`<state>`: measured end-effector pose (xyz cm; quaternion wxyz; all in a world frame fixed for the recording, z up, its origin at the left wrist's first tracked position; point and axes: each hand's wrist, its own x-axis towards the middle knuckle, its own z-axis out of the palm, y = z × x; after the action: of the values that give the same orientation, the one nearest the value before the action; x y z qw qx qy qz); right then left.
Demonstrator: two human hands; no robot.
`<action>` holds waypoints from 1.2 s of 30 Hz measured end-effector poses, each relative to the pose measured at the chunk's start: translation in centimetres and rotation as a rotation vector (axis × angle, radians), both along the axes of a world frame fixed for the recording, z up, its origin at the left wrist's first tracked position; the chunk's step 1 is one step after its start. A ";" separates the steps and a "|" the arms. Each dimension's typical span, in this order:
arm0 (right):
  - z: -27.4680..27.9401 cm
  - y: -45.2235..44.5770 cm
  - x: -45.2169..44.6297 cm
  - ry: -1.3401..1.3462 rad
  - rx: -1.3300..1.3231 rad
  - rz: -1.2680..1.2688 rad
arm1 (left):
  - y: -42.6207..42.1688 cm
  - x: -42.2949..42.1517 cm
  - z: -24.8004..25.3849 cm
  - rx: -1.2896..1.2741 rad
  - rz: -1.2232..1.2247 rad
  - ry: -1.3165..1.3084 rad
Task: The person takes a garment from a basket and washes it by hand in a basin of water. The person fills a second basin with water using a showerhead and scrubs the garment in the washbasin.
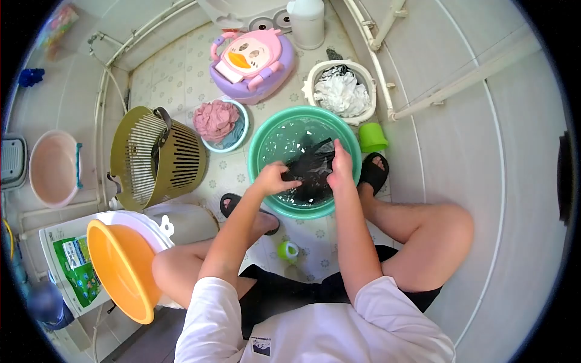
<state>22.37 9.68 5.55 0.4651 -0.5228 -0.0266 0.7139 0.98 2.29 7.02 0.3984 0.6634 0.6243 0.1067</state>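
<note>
A piece of wet black clothing (311, 169) lies partly in the water of a round green basin (257, 190), its upper part lifted above the surface. My right hand (341, 164) is closed on the right edge of the garment. At its left side is my left hand (273, 178), thumb and fingers apart, with the fingertips close to or touching the cloth. Foam and bubbles float on the water around it. The garment's lower part is hard to make out under the surface.
A white tub (308, 81) of white clothes stands behind the basin, beside a green cup (372, 138). Leftward are a small basin (245, 130) with pink clothing, an olive laundry basket (193, 151) and an orange basin (118, 272). A pink-and-purple duck-faced potty (266, 66) stands farther back.
</note>
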 end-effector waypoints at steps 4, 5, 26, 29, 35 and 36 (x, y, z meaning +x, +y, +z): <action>-0.1 0.4 1.0 0.039 -0.093 -0.134 | -2.2 -1.9 -5.8 0.352 0.050 0.005; -1.3 0.4 1.2 0.072 -0.098 -0.149 | -2.4 -2.1 -6.5 0.350 0.126 -0.042; 1.6 -2.8 -3.0 -0.538 0.383 0.290 | 1.0 2.4 1.5 0.255 0.361 0.110; 0.0 -2.6 -3.1 -0.484 0.196 0.155 | 0.9 4.9 2.4 0.498 0.526 0.033; -2.4 -3.9 -2.3 -0.273 0.675 -0.032 | 1.1 13.1 5.4 0.851 0.331 0.096; -5.1 -4.3 -2.5 -0.131 0.605 -0.011 | 1.8 13.1 5.5 0.849 0.344 0.124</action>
<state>19.89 5.37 0.47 0.6009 -0.4057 -0.2652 0.6356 14.05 4.08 12.50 0.0298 0.6598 0.6490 0.3776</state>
